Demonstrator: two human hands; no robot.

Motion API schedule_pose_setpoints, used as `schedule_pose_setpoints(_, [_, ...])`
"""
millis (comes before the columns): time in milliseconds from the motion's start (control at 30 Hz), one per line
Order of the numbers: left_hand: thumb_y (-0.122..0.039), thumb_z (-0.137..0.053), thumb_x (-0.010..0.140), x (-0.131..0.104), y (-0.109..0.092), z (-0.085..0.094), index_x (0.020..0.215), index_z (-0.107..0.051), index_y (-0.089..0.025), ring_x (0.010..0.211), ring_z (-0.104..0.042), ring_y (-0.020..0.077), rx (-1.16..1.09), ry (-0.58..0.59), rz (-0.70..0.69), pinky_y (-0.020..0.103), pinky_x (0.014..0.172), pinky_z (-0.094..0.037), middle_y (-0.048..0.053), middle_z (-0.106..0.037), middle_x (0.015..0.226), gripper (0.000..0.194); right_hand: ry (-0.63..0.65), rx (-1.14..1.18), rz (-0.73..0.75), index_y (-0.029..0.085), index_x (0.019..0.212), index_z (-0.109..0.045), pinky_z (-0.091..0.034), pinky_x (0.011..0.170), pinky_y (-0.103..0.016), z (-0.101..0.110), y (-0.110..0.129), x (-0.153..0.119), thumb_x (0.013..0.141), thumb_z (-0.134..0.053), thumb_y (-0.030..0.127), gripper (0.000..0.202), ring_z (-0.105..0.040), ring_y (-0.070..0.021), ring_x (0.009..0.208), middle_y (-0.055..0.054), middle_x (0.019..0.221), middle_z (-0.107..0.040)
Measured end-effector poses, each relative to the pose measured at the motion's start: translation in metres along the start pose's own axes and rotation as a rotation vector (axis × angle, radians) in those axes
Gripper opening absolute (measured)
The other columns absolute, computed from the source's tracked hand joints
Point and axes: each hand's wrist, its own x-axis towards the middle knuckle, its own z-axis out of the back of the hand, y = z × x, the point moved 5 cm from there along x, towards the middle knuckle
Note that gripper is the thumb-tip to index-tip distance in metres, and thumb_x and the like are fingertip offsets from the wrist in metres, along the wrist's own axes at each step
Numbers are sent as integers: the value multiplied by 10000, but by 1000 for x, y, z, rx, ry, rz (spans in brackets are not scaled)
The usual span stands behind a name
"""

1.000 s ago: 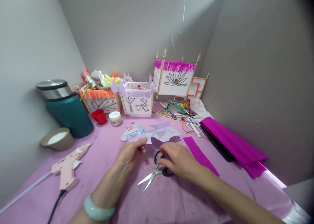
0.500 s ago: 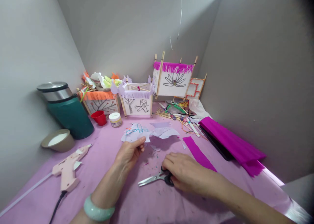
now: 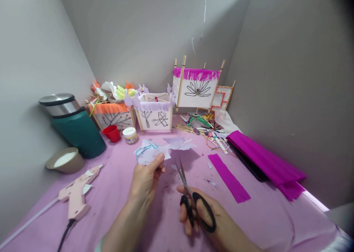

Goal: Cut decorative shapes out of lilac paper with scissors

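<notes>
Between thumb and fingers, my left hand (image 3: 148, 178) pinches a pale lilac sheet of paper (image 3: 143, 157) with blue lines drawn on it. My right hand (image 3: 206, 211) holds black-handled scissors (image 3: 186, 182), fingers through the loops. The blades point up and away, slightly apart, with nothing between them. They are close to the right of my left hand. Another pale lilac paper piece (image 3: 179, 144) lies just beyond the held sheet; I cannot tell whether the two are joined. Small paper scraps (image 3: 211, 182) are scattered near the scissors, and a magenta paper strip (image 3: 229, 178) lies to the right.
A pink glue gun (image 3: 79, 193) lies at left, near a bowl (image 3: 51, 164), a green flask (image 3: 80, 130), a red cup (image 3: 112, 134) and a white jar (image 3: 129, 135). Decorated lanterns (image 3: 155, 115) stand behind. Sticks and pens (image 3: 218, 143) and folded magenta paper (image 3: 262, 161) are at right.
My right hand has turned over, swinging the scissors from pointing left to pointing up, with the blades now spread slightly. The paper in my left hand has tilted, showing more blue lines.
</notes>
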Motion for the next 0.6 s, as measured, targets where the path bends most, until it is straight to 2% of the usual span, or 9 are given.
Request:
schedule_pose_setpoints(100, [-192, -848, 519, -11, 3, -5, 655, -589, -141, 521, -481, 72, -39, -67, -36, 192, 460, -402, -53, -549, 583, 297, -114, -28, 16, 166, 1183, -488, -379, 622, -260, -11, -2, 5, 786, -563, 705, 673, -511, -123, 671, -39, 855, -553])
schedule_pose_setpoints(200, [-221, -842, 528, -20, 12, -6, 633, -578, -148, 519, -477, 62, -40, -154, -64, 193, 501, -398, -66, -537, 570, 293, -165, -20, -2, 171, 1093, -498, -399, 619, -259, -21, -1, 10, 717, -592, 749, 696, -478, -118, 647, -7, 797, -512])
schedule_pose_setpoints(333, [-311, -829, 565, -26, 28, -2, 640, -590, -148, 508, -473, 67, 59, -282, -23, 205, 506, -373, -66, -527, 553, 299, -192, -42, 44, 176, 1000, -508, -409, 631, -251, -27, 0, 12, 760, -605, 680, 566, -484, -121, 667, 14, 751, -493])
schedule_pose_setpoints(433, [-314, -829, 564, -26, 31, -1, 641, -598, -148, 515, -484, 75, 74, -272, -7, 215, 518, -380, -61, -535, 558, 295, -271, -29, 57, 172, 1020, -504, -406, 616, -251, -20, -3, 14, 807, -602, 598, 486, -506, -126, 649, 20, 707, -518])
schedule_pose_setpoints(600, [-224, -839, 527, -29, 28, -7, 674, -626, -152, 564, -516, 76, -44, -194, -48, 217, 586, -436, -57, -579, 621, 269, -564, -1, 179, 195, 1048, -483, -446, 665, -250, 3, 12, 21, 765, -702, 452, 441, -578, -151, 758, -3, 828, -599])
